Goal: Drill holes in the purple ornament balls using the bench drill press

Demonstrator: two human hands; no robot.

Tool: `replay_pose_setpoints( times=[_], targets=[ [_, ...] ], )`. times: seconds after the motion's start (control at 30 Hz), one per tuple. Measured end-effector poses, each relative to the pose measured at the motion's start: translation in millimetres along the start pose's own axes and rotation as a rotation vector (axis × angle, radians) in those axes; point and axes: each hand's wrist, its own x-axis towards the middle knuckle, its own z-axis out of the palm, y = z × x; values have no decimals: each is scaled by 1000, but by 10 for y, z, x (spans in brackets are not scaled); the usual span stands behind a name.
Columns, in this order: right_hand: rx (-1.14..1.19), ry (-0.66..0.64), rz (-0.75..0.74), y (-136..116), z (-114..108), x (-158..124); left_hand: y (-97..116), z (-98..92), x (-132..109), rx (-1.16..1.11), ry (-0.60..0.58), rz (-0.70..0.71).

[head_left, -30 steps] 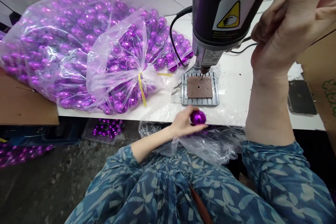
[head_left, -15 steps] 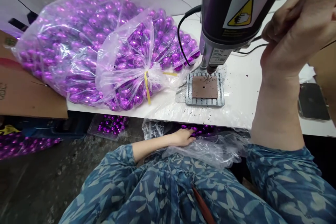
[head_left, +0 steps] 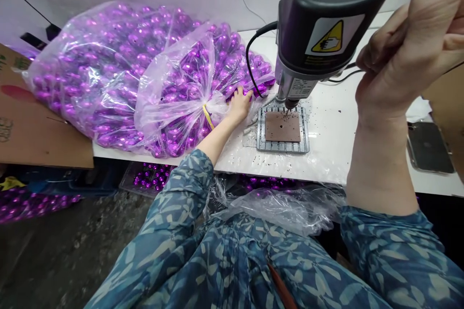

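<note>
My left hand [head_left: 239, 106] reaches over the table to the purple balls beside the tied neck of a big clear plastic bag [head_left: 155, 87]. Its fingers are curled on a shiny purple ball [head_left: 249, 93], mostly hidden by them. Raised at the right, my right hand [head_left: 409, 48] is closed around the handle of a bench drill press [head_left: 326, 24]; the fingers cover most of that handle. Under the drill bit, a brown block [head_left: 282, 126] with a small dark hole lies on the slotted metal base plate [head_left: 260, 142]. Dark shavings are scattered about it.
A phone [head_left: 429, 147] lies on the table at the right. Crumpled clear plastic [head_left: 290, 210] with purple balls is at my lap, below the table edge. A clear tray [head_left: 150, 176] of balls stands lower left, near a cardboard box [head_left: 43, 120]. Black cable [head_left: 250, 53] loops beside the drill.
My left hand has moved from the balls at my lap up to the balls by the big bag's neck. The right hand remains raised by the drill press. The view has shifted slightly.
</note>
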Motion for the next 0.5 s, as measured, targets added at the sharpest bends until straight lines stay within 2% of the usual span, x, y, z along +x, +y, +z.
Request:
replay_pose_setpoints(
  times=[0.1, 0.2, 0.3, 0.37, 0.5],
  targets=[
    [-46, -24, 4, -32, 14, -8, -90, -12, 16, -126, 22, -2],
    [-44, -25, 26, -39, 9, -15, -72, -166, -140, -294, -5, -52],
    [4, -4, -2, 2, -9, -12, 4, -362, -415, -589, -142, -171],
    [18, -1, -6, 36, -24, -10, 61, -463, -619, -706, -223, -210],
    [-22, 12, 4, 63, -42, -15, 144, -487, -956, -750, -375, -129]
  ],
)
